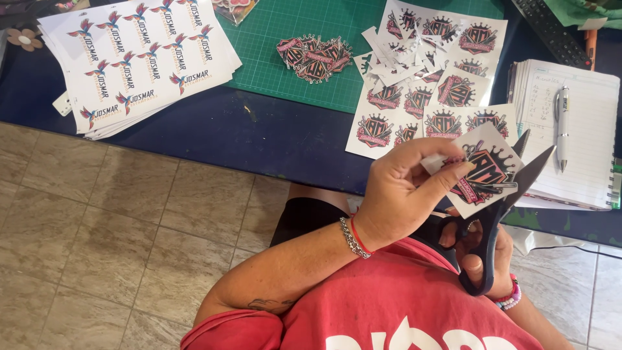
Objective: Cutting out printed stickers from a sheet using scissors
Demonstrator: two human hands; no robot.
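Note:
My left hand (405, 191) pinches a small printed sticker piece (487, 167) with a crown emblem in pink, red and black. My right hand (483, 259) grips black-handled scissors (502, 201), whose blades are open around the right edge of that sticker. On the table above lie a sheet of uncut emblem stickers (414, 107), a heap of white paper trimmings (398, 58) and a pile of cut-out emblems (315, 57) on a green cutting mat (272, 71).
A stack of white sheets printed with bird logos (133, 58) lies at the left of the dark blue table (246, 136). A spiral notebook (586, 129) with a pen (562, 123) sits at the right, a keyboard (551, 29) behind it. Tiled floor lies below.

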